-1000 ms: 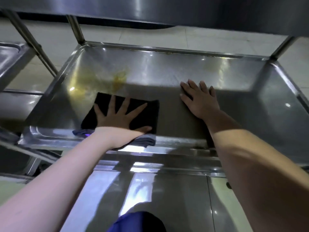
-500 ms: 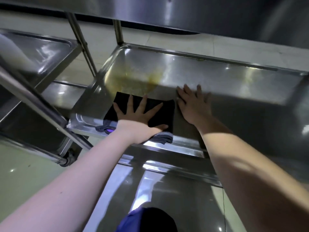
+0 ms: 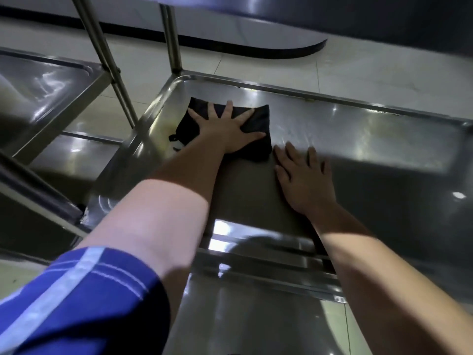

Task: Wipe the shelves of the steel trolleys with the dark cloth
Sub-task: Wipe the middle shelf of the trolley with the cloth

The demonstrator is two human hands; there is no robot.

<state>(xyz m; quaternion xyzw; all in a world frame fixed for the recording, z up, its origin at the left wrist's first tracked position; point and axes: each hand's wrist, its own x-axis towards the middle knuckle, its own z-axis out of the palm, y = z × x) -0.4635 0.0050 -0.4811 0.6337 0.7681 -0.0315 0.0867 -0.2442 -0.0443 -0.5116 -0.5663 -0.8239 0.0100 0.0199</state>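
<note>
Short sleeve on the left arm: deep blue fabric, one broad pale stripe running along it, two thin lines of white stitching curving near the hem, hem edge in dark shadow. Below the hem the forearm is bare down to the left hand. Right forearm likewise bare, down to the right hand.

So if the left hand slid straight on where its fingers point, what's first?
Probably the shelf's raised far rim; only a short strip of bare steel lies beyond the cloth under the left hand.
</note>
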